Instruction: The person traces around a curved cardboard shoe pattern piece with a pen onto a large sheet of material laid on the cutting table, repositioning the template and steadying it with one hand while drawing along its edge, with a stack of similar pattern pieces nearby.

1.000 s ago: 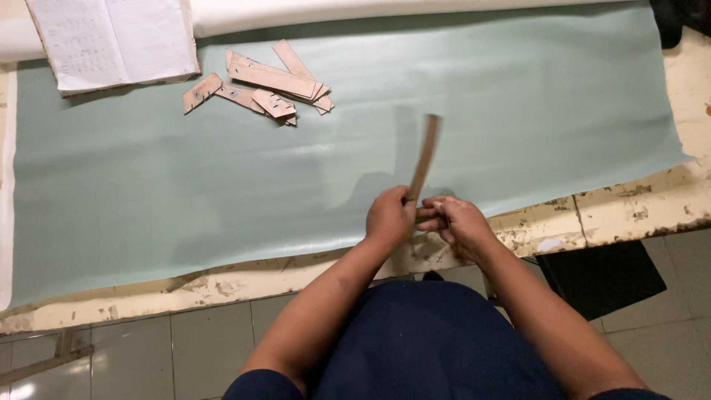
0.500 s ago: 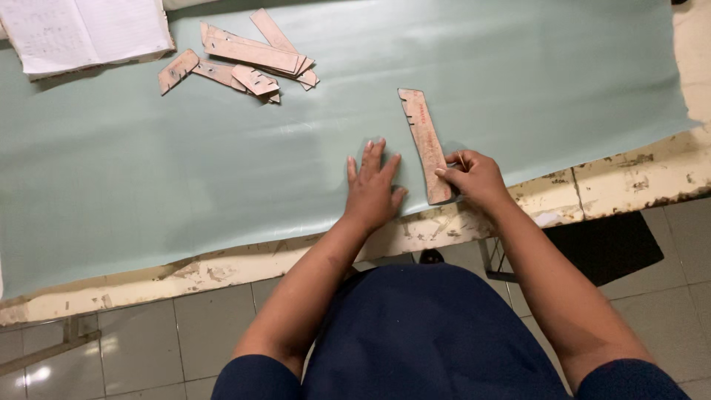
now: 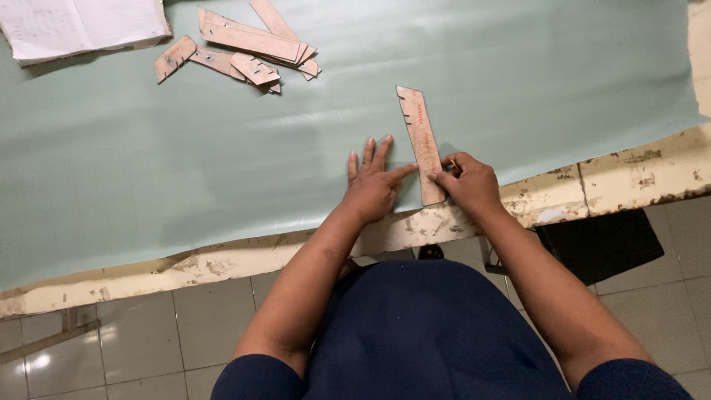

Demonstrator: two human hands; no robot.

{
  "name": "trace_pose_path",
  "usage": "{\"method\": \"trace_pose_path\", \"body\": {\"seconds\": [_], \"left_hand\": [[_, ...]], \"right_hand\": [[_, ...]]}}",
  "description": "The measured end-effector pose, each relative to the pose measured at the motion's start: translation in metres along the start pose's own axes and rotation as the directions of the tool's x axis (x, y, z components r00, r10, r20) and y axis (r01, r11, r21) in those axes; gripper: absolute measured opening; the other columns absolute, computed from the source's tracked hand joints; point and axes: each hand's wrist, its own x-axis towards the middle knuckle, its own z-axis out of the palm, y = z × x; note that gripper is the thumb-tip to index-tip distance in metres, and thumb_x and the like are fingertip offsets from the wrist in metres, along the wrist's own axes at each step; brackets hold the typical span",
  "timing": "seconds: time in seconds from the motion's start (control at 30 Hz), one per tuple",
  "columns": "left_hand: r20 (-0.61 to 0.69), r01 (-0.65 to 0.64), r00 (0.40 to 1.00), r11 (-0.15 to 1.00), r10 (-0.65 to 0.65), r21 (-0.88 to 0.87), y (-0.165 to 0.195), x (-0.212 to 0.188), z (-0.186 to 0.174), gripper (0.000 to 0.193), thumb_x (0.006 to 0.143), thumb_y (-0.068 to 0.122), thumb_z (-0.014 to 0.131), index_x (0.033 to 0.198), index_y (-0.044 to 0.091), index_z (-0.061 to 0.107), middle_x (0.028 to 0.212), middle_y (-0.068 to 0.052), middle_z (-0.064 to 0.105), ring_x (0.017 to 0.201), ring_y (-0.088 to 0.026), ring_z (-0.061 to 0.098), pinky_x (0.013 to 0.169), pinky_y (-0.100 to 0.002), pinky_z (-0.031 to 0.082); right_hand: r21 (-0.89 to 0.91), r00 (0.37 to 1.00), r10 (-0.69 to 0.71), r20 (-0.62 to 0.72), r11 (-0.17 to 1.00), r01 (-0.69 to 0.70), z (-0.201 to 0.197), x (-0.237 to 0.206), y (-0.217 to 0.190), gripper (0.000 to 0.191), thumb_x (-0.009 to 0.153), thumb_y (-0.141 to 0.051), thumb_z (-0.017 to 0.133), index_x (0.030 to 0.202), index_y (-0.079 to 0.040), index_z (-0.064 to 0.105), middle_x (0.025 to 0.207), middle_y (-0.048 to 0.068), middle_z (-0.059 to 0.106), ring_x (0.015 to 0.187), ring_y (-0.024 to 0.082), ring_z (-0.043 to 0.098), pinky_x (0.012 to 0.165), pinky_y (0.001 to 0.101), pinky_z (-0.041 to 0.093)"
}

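A long brown cardboard strip (image 3: 419,137) with notches on its left edge lies flat on the pale green sheet (image 3: 518,81), running away from me. My right hand (image 3: 466,184) pinches its near end with thumb and forefinger. A thin light object seems to stick out between the fingers, too small to identify. Pressed flat on the sheet just left of the strip is my left hand (image 3: 372,187), fingers spread, forefinger reaching toward the strip's edge.
A pile of several similar cardboard pieces (image 3: 244,44) lies at the far left of the sheet. An open notebook (image 3: 81,22) sits at the top left corner. The worn, chipped table edge (image 3: 629,174) runs in front of me; tiled floor lies below.
The strip, held upright in both hands at the table edge a second ago, now lies flat on the sheet. My left hand has let go and spread flat beside it.
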Motion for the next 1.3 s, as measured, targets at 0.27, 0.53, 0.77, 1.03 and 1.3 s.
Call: {"method": "trace_pose_path", "body": {"seconds": [0.27, 0.53, 0.77, 1.03, 1.3], "left_hand": [[0.057, 0.028, 0.998, 0.999, -0.025, -0.038, 0.001, -0.001, -0.007, 0.048, 0.099, 0.022, 0.055, 0.139, 0.047, 0.059, 0.173, -0.003, 0.006, 0.159, -0.028, -0.006, 0.124, -0.051, -0.011], [0.054, 0.027, 0.998, 0.999, -0.025, -0.029, 0.001, -0.001, -0.008, 0.048, 0.099, 0.021, 0.054, 0.140, 0.047, 0.058, 0.173, -0.003, 0.006, 0.159, -0.028, -0.007, 0.124, -0.051, -0.011], [0.067, 0.036, 0.997, 0.999, -0.035, -0.014, 0.003, 0.000, -0.009, 0.048, 0.100, 0.022, 0.053, 0.141, 0.047, 0.057, 0.173, -0.002, 0.005, 0.159, -0.028, -0.007, 0.124, -0.051, -0.011], [0.065, 0.025, 0.998, 1.000, -0.025, 0.001, 0.002, -0.002, -0.009, 0.050, 0.100, 0.021, 0.051, 0.143, 0.047, 0.055, 0.173, -0.003, 0.005, 0.159, -0.028, -0.006, 0.124, -0.052, -0.010], [0.068, 0.039, 0.997, 0.999, -0.038, -0.005, 0.002, -0.002, -0.010, 0.050, 0.099, 0.021, 0.051, 0.141, 0.048, 0.056, 0.173, -0.002, 0.005, 0.159, -0.027, -0.007, 0.123, -0.051, -0.012]], "right_hand": [[-0.015, 0.969, -0.238, -0.061, 0.971, 0.238, 0.003, -0.009, 0.009, 0.029, 0.089, -0.028, 0.077, 0.110, -0.008, 0.078, 0.098, 0.009, 0.075, 0.083, 0.019, 0.071, 0.075, 0.0331, 0.055], [-0.064, 0.971, -0.238, -0.016, 0.970, 0.236, 0.001, -0.008, 0.014, 0.040, 0.089, -0.028, 0.077, 0.125, -0.010, 0.073, 0.093, 0.008, 0.070, 0.081, 0.020, 0.069, 0.076, 0.0334, 0.055], [-0.097, 0.973, -0.229, -0.017, 0.969, 0.226, 0.002, -0.009, 0.014, 0.042, 0.088, -0.028, 0.078, 0.127, -0.013, 0.073, 0.092, 0.007, 0.069, 0.082, 0.019, 0.069, 0.076, 0.0339, 0.054], [-0.094, 0.979, -0.201, -0.020, 0.976, 0.198, 0.005, -0.013, 0.010, 0.042, 0.087, -0.029, 0.079, 0.126, -0.013, 0.074, 0.092, 0.006, 0.069, 0.081, 0.018, 0.068, 0.074, 0.0333, 0.054], [-0.077, 0.980, -0.199, -0.016, 0.977, 0.197, 0.004, -0.014, 0.005, 0.042, 0.088, -0.029, 0.078, 0.127, -0.015, 0.074, 0.088, 0.005, 0.066, 0.078, 0.017, 0.066, 0.072, 0.0325, 0.053]]}}
